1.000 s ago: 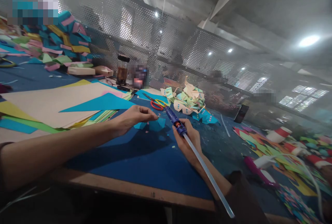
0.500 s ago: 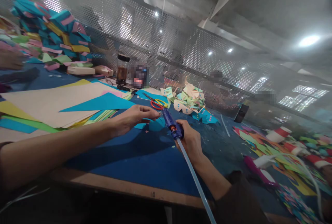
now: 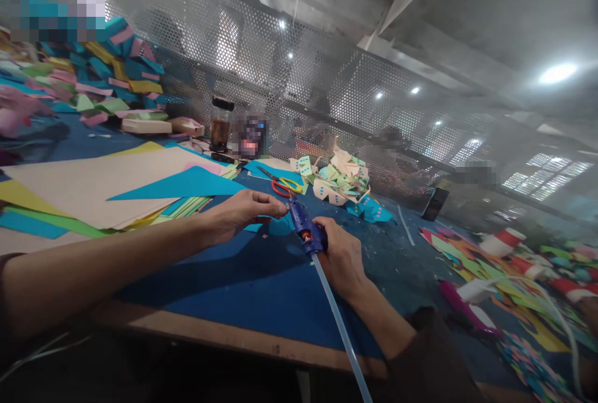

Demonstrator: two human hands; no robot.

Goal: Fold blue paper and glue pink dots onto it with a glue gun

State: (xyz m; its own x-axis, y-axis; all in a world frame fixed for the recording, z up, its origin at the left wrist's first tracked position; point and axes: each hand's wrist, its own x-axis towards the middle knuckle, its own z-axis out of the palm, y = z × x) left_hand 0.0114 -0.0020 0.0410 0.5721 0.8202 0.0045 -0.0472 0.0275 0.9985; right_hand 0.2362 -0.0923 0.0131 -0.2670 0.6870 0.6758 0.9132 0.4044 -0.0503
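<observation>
In the middle of the head view, a dark blue hot glue gun [image 3: 303,221] is gripped by my right hand [image 3: 343,256]. A long translucent glue stick [image 3: 337,319] trails out of its back end toward me. My left hand [image 3: 245,213] is closed in a pinch, thumb and fingertips right beside the gun's nozzle. What sits between those fingertips is too small to make out. Below them lies a blue paper piece [image 3: 280,227], partly covered by my hand and the gun. Scissors with red and yellow handles [image 3: 283,187] rest just beyond the nozzle.
Large coloured paper sheets [image 3: 93,188] are stacked at left. Behind are a lidded jar [image 3: 220,126] and a heap of dotted paper cutouts [image 3: 343,175]. A phone [image 3: 435,203] leans at right, near a magenta-and-white tool [image 3: 471,312]. Folded paper pieces [image 3: 107,70] pile up far left.
My right hand has shifted the glue gun slightly left, and the glue stick's tail has swung left too. My left hand has barely moved. At far left, a pinkish shape now shows.
</observation>
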